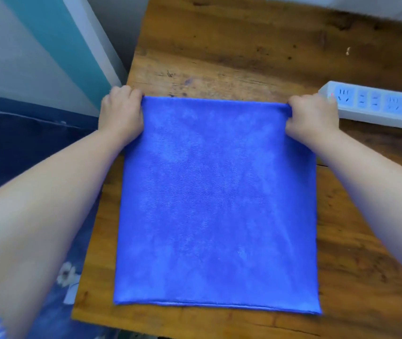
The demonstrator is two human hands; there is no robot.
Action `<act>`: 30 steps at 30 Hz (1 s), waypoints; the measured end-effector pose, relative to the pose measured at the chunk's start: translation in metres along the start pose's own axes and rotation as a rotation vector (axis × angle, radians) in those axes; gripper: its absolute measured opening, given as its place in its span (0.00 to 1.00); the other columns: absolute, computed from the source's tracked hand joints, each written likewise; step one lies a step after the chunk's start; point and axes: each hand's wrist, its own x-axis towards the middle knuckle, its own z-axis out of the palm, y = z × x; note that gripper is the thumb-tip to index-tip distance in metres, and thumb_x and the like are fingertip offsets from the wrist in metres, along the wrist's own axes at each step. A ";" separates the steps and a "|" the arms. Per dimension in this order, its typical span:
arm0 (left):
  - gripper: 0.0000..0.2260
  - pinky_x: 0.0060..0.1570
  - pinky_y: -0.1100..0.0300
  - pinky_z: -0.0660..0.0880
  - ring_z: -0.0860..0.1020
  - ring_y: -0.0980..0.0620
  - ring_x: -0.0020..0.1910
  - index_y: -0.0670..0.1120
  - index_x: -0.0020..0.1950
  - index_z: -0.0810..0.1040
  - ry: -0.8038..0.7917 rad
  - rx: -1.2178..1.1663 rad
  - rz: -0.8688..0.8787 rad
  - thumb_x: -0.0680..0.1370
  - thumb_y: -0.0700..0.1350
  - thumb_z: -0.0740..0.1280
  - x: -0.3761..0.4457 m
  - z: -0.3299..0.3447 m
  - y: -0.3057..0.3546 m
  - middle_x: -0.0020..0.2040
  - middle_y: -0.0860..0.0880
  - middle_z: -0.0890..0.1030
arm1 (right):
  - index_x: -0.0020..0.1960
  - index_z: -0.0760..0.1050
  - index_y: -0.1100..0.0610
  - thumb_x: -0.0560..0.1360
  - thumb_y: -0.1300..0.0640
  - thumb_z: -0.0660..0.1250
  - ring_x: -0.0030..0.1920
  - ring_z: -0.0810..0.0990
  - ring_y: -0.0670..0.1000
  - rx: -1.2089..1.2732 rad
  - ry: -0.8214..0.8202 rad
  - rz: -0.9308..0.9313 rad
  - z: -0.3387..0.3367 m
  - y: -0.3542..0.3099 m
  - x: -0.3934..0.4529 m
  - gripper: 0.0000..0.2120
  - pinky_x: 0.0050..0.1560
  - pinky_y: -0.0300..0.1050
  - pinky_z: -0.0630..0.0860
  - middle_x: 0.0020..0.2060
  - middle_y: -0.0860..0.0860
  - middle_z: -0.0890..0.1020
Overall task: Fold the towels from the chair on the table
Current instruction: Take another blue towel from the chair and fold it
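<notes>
Head view: a blue towel (217, 201) lies flat on the wooden tabletop (244, 57), its near edge close to the tabletop's front. The left hand (121, 113) pinches the far left corner, the right hand (313, 116) the far right corner, each grip curled onto the cloth. The towel stretches from both grips toward the person. A white power strip (376, 105) sits just beside the right hand.

Both bare forearms reach forward over the table (244, 57), well apart from each other. The left hand (120, 111) sits at the table's left edge, knuckles up, fingers curled and pinching the far left corner of the blue towel (217, 204). The right hand (313, 116) mirrors it nearer the table's right side, fingers curled around the far right corner.
</notes>
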 end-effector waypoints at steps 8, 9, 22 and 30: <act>0.09 0.50 0.51 0.66 0.71 0.36 0.53 0.34 0.49 0.78 0.068 -0.292 0.111 0.72 0.32 0.62 -0.046 -0.028 -0.031 0.48 0.33 0.75 | 0.48 0.78 0.66 0.67 0.71 0.61 0.51 0.73 0.65 0.103 0.192 0.045 -0.018 0.011 -0.072 0.12 0.50 0.54 0.64 0.45 0.65 0.79; 0.08 0.50 0.51 0.66 0.72 0.36 0.52 0.34 0.48 0.79 0.053 -0.299 0.146 0.71 0.32 0.63 -0.058 -0.030 -0.034 0.48 0.33 0.76 | 0.48 0.78 0.66 0.67 0.71 0.61 0.50 0.73 0.65 0.123 0.217 0.056 -0.018 0.011 -0.087 0.12 0.49 0.54 0.64 0.44 0.65 0.79; 0.06 0.34 0.54 0.65 0.73 0.37 0.37 0.34 0.37 0.75 0.056 -0.301 0.325 0.65 0.34 0.61 -0.209 -0.035 -0.028 0.34 0.36 0.76 | 0.42 0.78 0.69 0.65 0.72 0.60 0.43 0.77 0.66 0.173 0.432 0.018 0.005 0.013 -0.215 0.09 0.48 0.54 0.67 0.38 0.65 0.80; 0.08 0.33 0.50 0.67 0.72 0.35 0.43 0.34 0.38 0.74 0.125 -0.251 0.116 0.67 0.38 0.59 -0.273 -0.020 -0.010 0.39 0.34 0.75 | 0.36 0.76 0.69 0.60 0.73 0.62 0.39 0.77 0.66 0.250 0.439 -0.063 0.031 0.021 -0.265 0.07 0.45 0.56 0.69 0.34 0.66 0.77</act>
